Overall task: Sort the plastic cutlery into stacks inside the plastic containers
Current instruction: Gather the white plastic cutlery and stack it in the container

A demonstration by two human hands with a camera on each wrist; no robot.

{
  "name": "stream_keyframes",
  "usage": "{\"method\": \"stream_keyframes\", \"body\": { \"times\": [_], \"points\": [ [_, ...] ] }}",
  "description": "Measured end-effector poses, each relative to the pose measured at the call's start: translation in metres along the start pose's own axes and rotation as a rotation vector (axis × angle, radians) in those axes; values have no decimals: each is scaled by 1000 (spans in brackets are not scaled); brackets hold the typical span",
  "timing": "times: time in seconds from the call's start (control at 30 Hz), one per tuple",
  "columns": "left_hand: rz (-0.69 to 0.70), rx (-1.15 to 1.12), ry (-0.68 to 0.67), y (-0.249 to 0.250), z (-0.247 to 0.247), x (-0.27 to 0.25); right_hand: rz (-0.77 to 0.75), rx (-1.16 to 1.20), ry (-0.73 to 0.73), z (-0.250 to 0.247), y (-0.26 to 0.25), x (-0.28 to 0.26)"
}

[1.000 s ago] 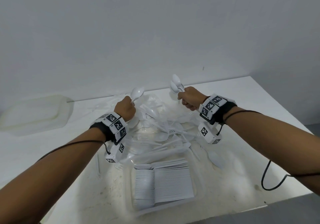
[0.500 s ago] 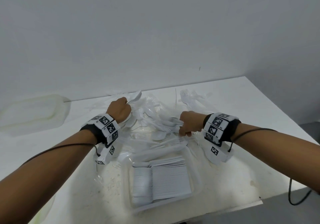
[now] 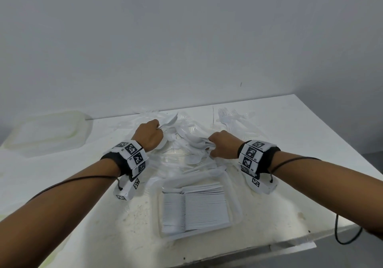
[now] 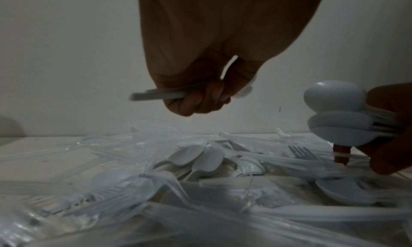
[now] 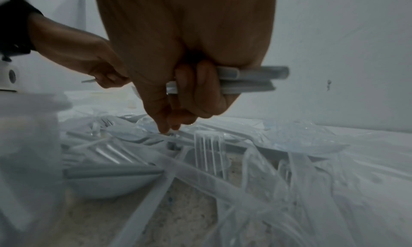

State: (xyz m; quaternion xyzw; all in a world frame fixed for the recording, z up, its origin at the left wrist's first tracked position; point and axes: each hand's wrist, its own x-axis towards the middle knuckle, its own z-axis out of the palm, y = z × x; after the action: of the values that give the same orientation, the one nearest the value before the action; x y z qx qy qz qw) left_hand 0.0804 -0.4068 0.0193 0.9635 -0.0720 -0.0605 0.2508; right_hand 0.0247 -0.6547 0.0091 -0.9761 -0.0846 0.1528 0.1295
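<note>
Left hand (image 3: 148,135) gripped a spoon (image 3: 170,120); right hand (image 3: 223,147) clutched several spoons (image 4: 334,113), fingertips (image 5: 165,127) in the blurred cutlery pile (image 3: 186,143) on table (image 3: 290,135). Container (image 3: 235,203) w/ stacked cutlery sat nearer.

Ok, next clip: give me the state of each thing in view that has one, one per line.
left hand: gripping a white spoon by its handle.
right hand: holding a bunch of spoons, with two fingers down in the pile.
loose cutlery pile: unsorted, jumbled on the table.
clear container: open, holding a neat stack of spoons.
lid: off, lying flat to the left.
</note>
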Motion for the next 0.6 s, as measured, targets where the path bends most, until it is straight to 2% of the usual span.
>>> {"method": "stream_keyframes", "body": {
  "times": [0.37,0.6],
  "points": [
    [11,24,25,-5,-6,-7,-107,-115,-24,13,-17,5],
    [-17,95,11,-12,-22,1,-222,-89,-4,-20,-29,12]
  ]
}}
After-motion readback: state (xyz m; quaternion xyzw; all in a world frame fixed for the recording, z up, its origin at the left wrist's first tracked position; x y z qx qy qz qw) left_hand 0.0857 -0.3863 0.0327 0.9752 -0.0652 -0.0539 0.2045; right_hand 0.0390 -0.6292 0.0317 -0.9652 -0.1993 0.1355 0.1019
